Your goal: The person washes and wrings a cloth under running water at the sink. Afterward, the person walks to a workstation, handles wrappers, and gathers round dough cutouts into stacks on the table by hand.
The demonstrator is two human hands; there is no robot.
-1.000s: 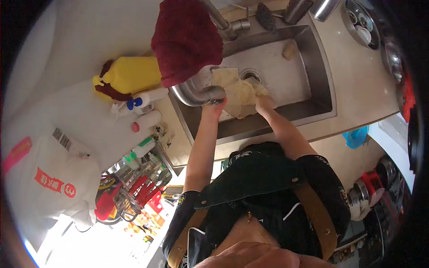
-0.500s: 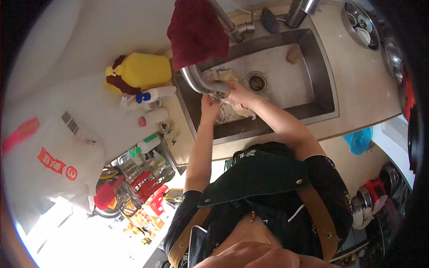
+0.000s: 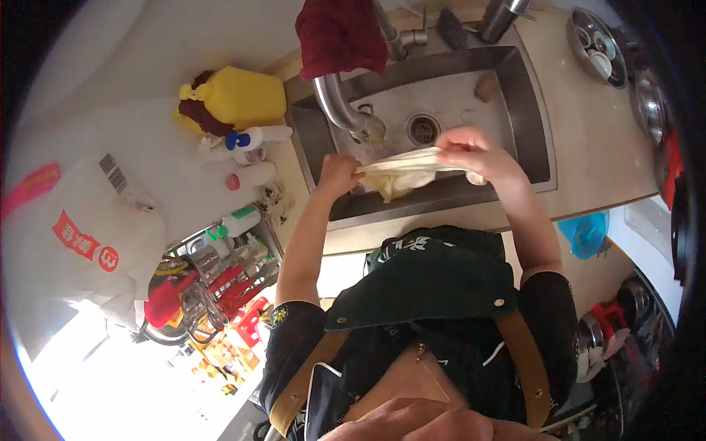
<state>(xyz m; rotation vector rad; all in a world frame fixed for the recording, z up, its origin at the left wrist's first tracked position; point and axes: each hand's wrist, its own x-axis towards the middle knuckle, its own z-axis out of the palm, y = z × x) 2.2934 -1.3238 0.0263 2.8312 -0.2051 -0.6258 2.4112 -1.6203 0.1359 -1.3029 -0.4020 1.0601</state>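
1. cloth (image 3: 403,176), pale yellow and bunched lengthwise, is what i have between the two hands; it spans the near part of the sink (image 3: 460,106), with a loose fold hanging from its middle.
2. left hand (image 3: 339,175): on my feed its fingers are clamped on the cloth's left end, over the near left side of the sink.
3. right hand (image 3: 478,156): i see thumb and fingers pinching the cloth toward its other end, with a short bit drooping just below the palm.
4. drain (image 3: 423,129): i find it just beyond the stretch of cloth between the hands.
5. steel faucet (image 3: 334,110): it curves in beyond the left hand, near it but apart, with a dark red towel (image 3: 342,40) draped over its upper part.
6. brown sponge (image 3: 485,87): inside the sink, beyond the right hand; i make out a grey scrubber (image 3: 451,29) farther past it, behind the sink.
7. yellow jug (image 3: 246,97), blue-capped white bottle (image 3: 268,134) and pink-capped bottle (image 3: 254,176): all to the left of the left hand.
8. metal bowl (image 3: 576,45): well beyond the right hand and to its right, holding small dishes (image 3: 600,65).
9. dark green apron (image 3: 441,283): on the near side of both hands.
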